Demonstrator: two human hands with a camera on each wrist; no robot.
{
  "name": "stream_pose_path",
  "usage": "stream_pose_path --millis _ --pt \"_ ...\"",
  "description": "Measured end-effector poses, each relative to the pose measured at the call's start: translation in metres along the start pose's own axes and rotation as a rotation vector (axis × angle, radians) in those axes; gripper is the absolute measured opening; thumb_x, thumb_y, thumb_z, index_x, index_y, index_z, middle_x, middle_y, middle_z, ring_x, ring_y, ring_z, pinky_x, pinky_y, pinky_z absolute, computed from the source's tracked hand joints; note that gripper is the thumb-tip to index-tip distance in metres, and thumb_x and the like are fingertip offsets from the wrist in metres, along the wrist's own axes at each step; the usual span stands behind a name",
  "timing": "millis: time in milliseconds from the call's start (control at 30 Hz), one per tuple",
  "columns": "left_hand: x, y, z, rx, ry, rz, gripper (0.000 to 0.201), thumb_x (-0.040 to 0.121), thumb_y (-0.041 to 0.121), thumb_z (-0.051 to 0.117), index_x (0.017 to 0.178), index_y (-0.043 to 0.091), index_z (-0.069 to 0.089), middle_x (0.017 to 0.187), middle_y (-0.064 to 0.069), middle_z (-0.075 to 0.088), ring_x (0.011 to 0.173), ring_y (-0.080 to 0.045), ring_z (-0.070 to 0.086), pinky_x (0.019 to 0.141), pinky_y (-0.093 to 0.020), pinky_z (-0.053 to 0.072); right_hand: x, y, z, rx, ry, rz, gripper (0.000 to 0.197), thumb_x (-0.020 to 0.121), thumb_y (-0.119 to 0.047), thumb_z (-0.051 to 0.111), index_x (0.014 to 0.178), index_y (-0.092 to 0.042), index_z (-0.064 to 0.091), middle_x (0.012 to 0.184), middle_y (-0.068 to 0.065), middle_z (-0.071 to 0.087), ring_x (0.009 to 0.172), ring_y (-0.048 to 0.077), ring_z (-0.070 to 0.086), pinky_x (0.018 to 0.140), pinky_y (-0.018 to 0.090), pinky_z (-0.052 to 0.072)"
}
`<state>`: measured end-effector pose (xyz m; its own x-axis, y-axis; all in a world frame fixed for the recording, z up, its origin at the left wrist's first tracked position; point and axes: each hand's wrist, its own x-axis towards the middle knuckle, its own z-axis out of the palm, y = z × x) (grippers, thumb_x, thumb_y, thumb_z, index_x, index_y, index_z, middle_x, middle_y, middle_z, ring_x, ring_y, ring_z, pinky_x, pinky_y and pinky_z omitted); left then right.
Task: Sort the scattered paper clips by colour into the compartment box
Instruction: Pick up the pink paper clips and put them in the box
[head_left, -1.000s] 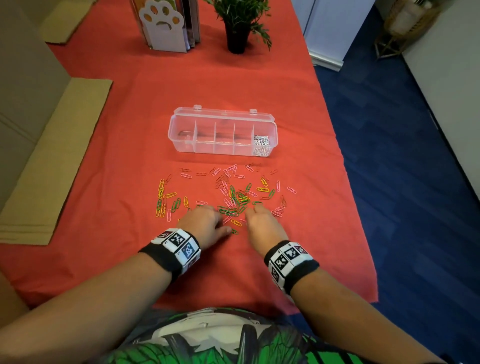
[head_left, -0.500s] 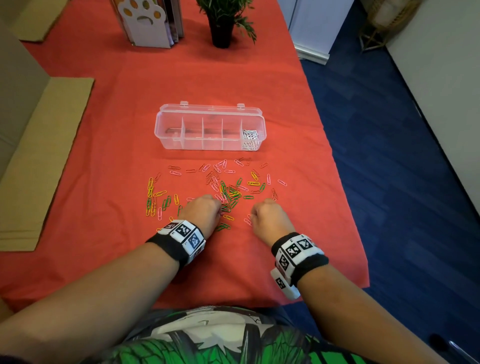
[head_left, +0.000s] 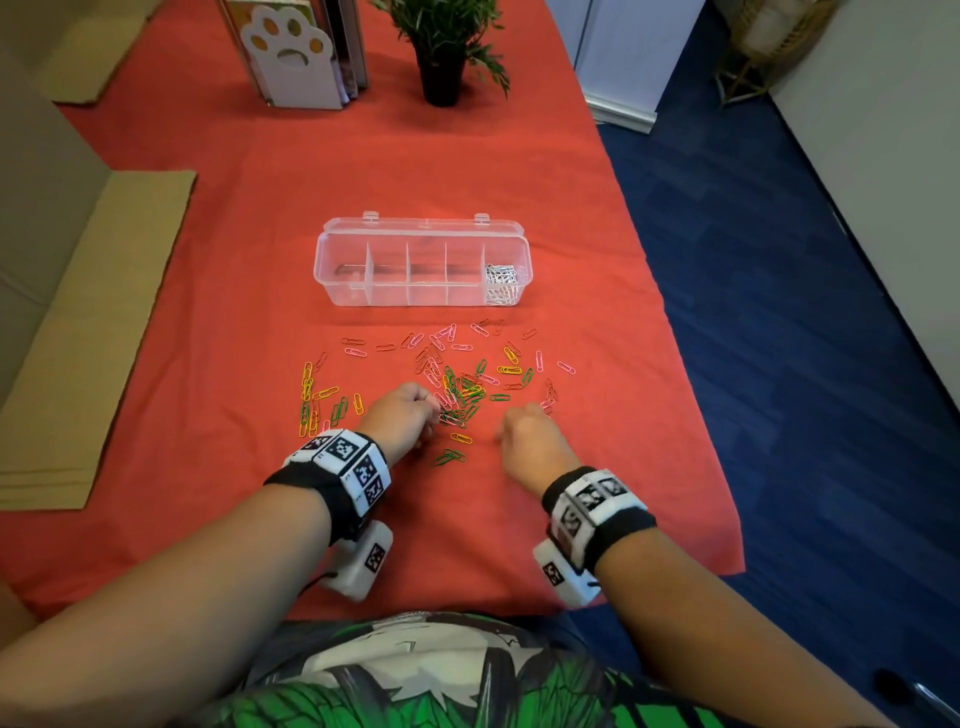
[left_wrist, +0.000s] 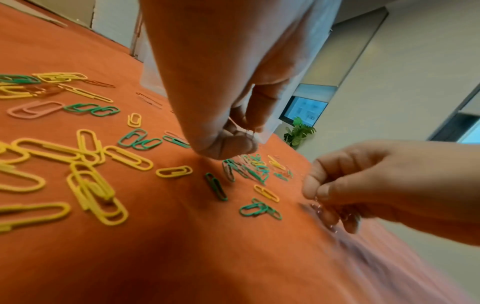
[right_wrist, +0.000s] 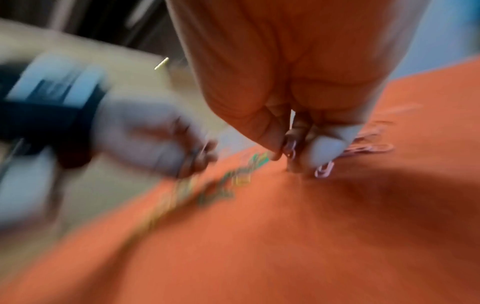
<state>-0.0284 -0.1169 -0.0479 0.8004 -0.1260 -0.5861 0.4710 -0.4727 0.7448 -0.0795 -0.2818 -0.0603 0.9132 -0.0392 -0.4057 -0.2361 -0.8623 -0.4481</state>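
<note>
**Now both hands lifted off the cloth, each pinching pale clips**

Since a second ago both fists have drawn back toward the near edge of the pile and risen slightly. Left hand (head_left: 402, 415): fingers curled, thumb and forefinger pinching a thin pale clip, seen in the left wrist view. Right hand (head_left: 527, 434): curled, pinching what look like pale or pink clips; that view is blurred, colour uncertain. Scattered paper clips (head_left: 457, 384) (pink, green, yellow, red) lie on the red cloth (head_left: 208, 312) in front of the compartment box (head_left: 423, 270). Only its rightmost compartment holds white clips (head_left: 500, 283); four others look empty. Judgement: gathering done, carry to the box next; sorting is at an early stage.
</note>
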Motion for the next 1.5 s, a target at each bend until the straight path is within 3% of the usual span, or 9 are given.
stream_pose_path --millis 133,267,400,600,800,1067,1300,1400,1500 --pt "-0.005 0.012 0.0 -0.094 -0.076 -0.06 0.029 0.083 -0.006 0.037 0.072 0.018 0.05 0.061 -0.003 0.049 0.049 -0.013 0.041 0.043 -0.017 0.031 0.005 0.018 -0.023 0.934 0.036 0.38 0.032 0.086 0.007 0.034 0.069 -0.014 0.05 0.062 0.006 0.045 0.045 0.012 0.046 0.045 0.022 0.044" --pt "-0.01 0.024 0.016 -0.211 -0.116 -0.134 0.03 0.081 -0.008 0.031 0.068 0.015 0.047 0.061 -0.004 0.044 0.049 -0.014 0.043 0.038 -0.014 0.036 -0.004 0.041 -0.053 1.277 0.036 0.387 0.021 0.088 0.003 0.041 0.078 -0.011 0.053 0.063 0.003 0.044 0.048 0.01 0.043 0.038 0.016 0.037" --pt "-0.011 0.03 0.039 -0.237 -0.083 -0.148 0.022 0.084 0.003 0.045 0.067 0.015 0.05 0.058 -0.003 0.042 0.046 -0.014 0.043 0.039 -0.016 0.04 0.004 0.055 -0.06 0.988 0.008 0.35 0.02 0.087 -0.005 0.052 0.073 -0.019 0.055 0.06 -0.003 0.044 0.051 0.008 0.037 0.041 0.017 0.03" --pt "-0.01 0.024 0.071 0.538 0.003 0.19 0.018 0.085 0.027 0.061 0.087 0.012 0.071 0.088 -0.009 0.071 0.088 -0.025 0.064 0.074 -0.028 0.045 0.018 0.059 -0.05 0.081 -0.034 -0.018 0.014 0.083 -0.009 0.053 0.085 -0.008 0.067 0.091 0.015 0.069 0.085 0.027 0.063 0.068 0.021 0.038" --pt "-0.013 0.023 0.092 0.764 0.085 0.247 0.028 0.077 0.035 0.069 0.093 0.011 0.071 0.102 -0.015 0.065 0.102 -0.028 0.058 0.083 -0.028 0.041 0.032 0.064 -0.039 -0.107 0.021 -0.165 0.024 0.08 -0.014 0.056 0.103 -0.009 0.062 0.106 0.017 0.053 0.101 0.033 0.055 0.09 0.035 0.047" --pt "-0.006 0.019 0.11 0.778 0.06 0.284 0.019 0.081 0.023 0.063 0.093 0.009 0.066 0.108 -0.015 0.056 0.104 -0.031 0.055 0.09 -0.031 0.04 0.039 0.075 -0.034 -0.045 0.023 -0.204 0.013 0.08 -0.009 0.053 0.09 -0.004 0.06 0.1 0.019 0.053 0.092 0.033 0.056 0.083 0.037 0.047" --pt "0.001 0.021 0.095 0.266 -0.046 0.125 0.021 0.087 0.007 0.046 0.07 0.019 0.048 0.075 -0.008 0.056 0.068 -0.022 0.05 0.064 -0.031 0.04 0.031 0.076 -0.062 0.839 -0.104 0.157 0.028 0.081 0.004 0.05 0.066 -0.02 0.052 0.061 0.001 0.053 0.048 0.008 0.04 0.042 0.016 0.029" --pt "-0.004 0.029 0.084 -0.284 -0.118 -0.083 0.031 0.078 -0.008 0.03 0.063 0.016 0.042 0.058 -0.005 0.048 0.041 -0.013 0.041 0.042 -0.017 0.031 0.021 0.079 -0.076 1.306 -0.172 0.23 0.026 0.079 0.002 0.032 0.067 -0.013 0.049 0.057 0.002 0.052 0.042 0.009 0.037 0.041 0.018 0.029" --pt "-0.008 0.037 0.08 -0.536 -0.175 -0.204 0.028 0.077 -0.004 0.03 0.064 0.015 0.046 0.053 -0.002 0.052 0.038 -0.009 0.044 0.042 -0.014 0.039 0.017 0.079 -0.079 1.553 -0.25 0.301 0.025 0.085 -0.014 0.033 0.067 -0.011 0.05 0.059 0.004 0.051 0.047 0.014 0.044 0.043 0.02 0.042"
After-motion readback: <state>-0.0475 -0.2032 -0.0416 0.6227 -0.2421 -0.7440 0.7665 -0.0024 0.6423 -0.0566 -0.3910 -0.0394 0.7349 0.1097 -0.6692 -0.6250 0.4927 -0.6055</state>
